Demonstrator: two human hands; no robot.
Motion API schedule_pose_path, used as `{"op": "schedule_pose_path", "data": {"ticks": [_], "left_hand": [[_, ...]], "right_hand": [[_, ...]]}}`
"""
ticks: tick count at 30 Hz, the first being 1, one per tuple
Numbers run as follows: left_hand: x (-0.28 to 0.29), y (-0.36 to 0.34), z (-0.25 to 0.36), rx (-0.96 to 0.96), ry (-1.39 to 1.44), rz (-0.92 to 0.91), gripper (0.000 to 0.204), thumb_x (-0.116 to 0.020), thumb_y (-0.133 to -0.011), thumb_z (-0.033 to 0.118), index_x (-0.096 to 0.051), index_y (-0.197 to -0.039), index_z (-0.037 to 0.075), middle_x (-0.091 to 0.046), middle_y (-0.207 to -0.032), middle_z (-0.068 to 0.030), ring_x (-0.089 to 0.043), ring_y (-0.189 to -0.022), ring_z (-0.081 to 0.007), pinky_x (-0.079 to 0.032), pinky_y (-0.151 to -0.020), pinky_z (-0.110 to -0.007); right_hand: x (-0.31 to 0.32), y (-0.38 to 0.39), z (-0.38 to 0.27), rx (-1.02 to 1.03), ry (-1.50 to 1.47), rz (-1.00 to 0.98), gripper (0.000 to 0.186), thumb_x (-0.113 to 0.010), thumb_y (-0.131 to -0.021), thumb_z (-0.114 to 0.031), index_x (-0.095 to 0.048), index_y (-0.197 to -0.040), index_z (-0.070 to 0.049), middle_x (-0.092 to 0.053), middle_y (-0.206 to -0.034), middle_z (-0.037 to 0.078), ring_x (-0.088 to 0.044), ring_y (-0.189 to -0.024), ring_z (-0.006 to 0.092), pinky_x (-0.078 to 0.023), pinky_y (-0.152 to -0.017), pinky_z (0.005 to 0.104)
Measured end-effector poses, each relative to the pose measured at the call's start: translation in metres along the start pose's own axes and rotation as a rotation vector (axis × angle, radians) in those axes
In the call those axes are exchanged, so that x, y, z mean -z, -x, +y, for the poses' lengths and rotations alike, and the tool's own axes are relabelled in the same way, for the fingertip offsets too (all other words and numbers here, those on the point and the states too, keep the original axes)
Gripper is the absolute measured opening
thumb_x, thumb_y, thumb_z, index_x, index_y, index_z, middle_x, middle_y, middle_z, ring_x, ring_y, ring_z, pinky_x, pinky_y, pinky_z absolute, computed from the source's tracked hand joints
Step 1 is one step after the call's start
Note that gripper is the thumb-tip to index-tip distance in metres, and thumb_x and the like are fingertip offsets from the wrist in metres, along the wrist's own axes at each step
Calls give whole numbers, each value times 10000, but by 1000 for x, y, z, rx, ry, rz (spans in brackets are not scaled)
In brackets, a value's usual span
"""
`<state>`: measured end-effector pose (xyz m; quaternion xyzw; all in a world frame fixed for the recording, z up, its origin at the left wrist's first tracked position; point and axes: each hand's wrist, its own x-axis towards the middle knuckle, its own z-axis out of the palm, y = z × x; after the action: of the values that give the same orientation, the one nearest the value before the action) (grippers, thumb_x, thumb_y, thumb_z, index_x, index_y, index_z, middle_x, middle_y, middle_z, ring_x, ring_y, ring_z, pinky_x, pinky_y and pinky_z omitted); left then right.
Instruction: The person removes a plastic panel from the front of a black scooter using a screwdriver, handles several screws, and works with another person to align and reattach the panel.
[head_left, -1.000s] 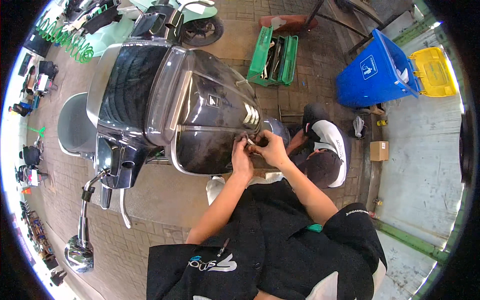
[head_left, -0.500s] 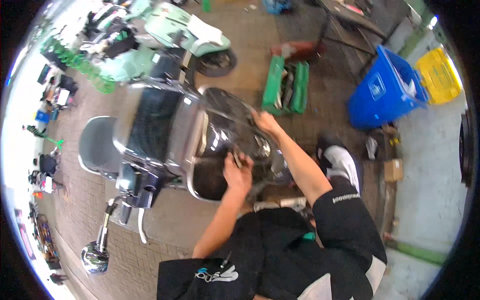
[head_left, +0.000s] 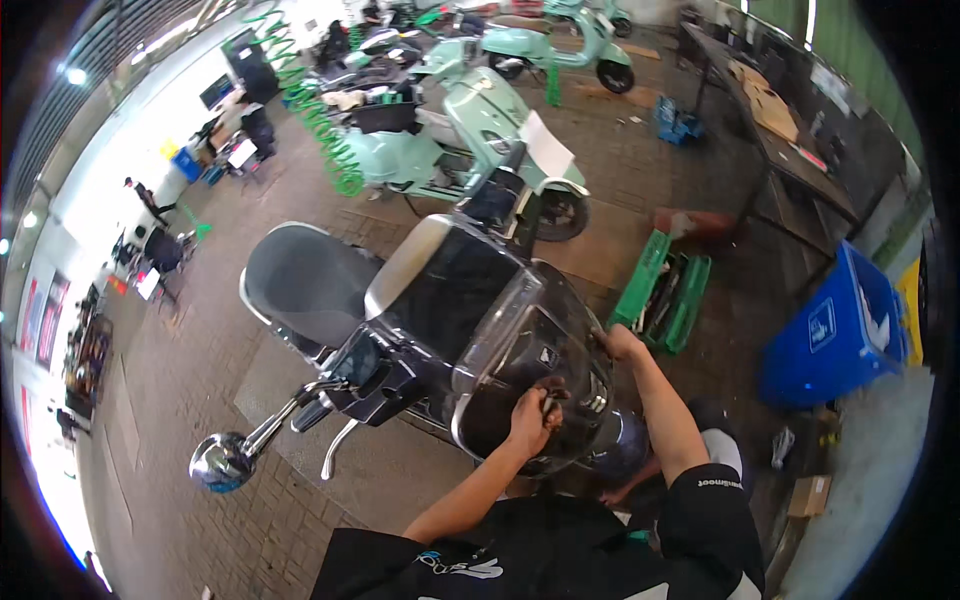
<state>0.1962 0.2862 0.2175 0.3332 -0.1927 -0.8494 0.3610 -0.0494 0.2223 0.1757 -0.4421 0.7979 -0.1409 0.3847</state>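
Observation:
A black scooter (head_left: 440,280), its front facing right, stands before me, with a grey seat (head_left: 300,270) and a chrome mirror (head_left: 220,460). My left hand (head_left: 535,420) is closed around a small object that I cannot make out, against the middle of the dark front panel (head_left: 500,420). My right hand (head_left: 625,345) has its fingers curled on the panel's right edge, near its top. Low beside the front wheel and fender, a co-worker (head_left: 720,450) is partly hidden by my right arm, with a hand (head_left: 615,497) showing below the panel.
An open green toolbox (head_left: 640,290) lies past my right hand. A blue bin (head_left: 810,350) and cardboard box (head_left: 808,496) stand right. Behind are mint-green scooters (head_left: 480,110), a coiled green hose (head_left: 310,120), a dark bench (head_left: 760,150) and a distant person (head_left: 150,200).
Both hands were together at the panel's lower front; they separated, my left inward, my right to the upper edge. The view has tilted up, showing more of the workshop.

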Motion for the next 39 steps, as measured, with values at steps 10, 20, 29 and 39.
{"op": "schedule_pose_path", "data": {"ticks": [10,20,29,39], "left_hand": [[20,3,-3,10,-16,-88,250,-292,-873,144,-487,-864,-12,-480,-679,-79,-353,-482,-112,-314,-493,-258],[27,18,2,-93,-80,-112,249,-316,-892,136,-521,-878,-5,-444,-597,-25,-385,-521,-93,-307,-500,-235],[63,33,13,-195,-14,-89,182,-382,-896,152,-511,-848,33,-445,-659,-1,-391,-567,-80,-314,-518,-223],[87,56,16,-137,-65,-211,195,-398,-894,168,-503,-798,34,-381,-627,36,-355,-556,-50,-290,-497,-209]], "right_hand": [[-23,-58,39,371,712,72,255,-587,-763,-288,-662,-814,-50,-641,-808,122,-608,-787,315,-502,-663,364],[-1,-164,55,-179,640,-737,227,-625,-775,-157,-613,-931,7,-603,-1018,89,-618,-817,192,-542,-666,353],[-25,-35,-16,392,1031,24,468,-544,-778,-280,-494,-1210,-105,-534,-1193,93,-558,-1024,264,-466,-819,359],[-31,-89,59,527,1159,202,364,-467,-839,-179,-504,-1201,-156,-525,-1204,78,-536,-1056,241,-486,-797,339]]}}
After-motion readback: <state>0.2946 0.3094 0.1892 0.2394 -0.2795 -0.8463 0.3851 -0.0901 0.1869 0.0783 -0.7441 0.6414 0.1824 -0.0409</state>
